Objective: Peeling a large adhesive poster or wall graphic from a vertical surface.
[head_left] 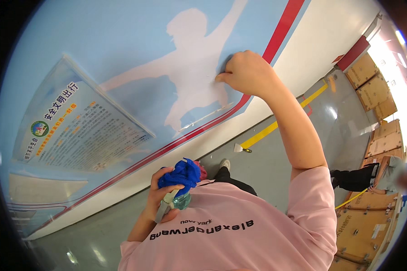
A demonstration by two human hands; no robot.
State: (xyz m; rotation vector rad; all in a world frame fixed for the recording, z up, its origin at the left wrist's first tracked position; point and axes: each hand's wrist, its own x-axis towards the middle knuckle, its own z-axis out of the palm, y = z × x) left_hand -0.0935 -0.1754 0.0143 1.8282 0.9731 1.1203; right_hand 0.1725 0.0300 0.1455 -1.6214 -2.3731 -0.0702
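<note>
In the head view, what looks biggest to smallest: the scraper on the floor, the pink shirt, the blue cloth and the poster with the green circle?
1. Pink shirt
2. Poster
3. Blue cloth
4. Scraper

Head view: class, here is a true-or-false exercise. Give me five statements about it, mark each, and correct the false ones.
1. The left hand holds a blue cloth. True.
2. The right hand hangs down by the floor. False: it is raised, up at the blue-and-white wall.
3. A scraper-like tool lies on the floor. True.
4. The camera wearer's shirt is green. False: it is pink.
5. Another person is near the brown boxes. True.
</note>
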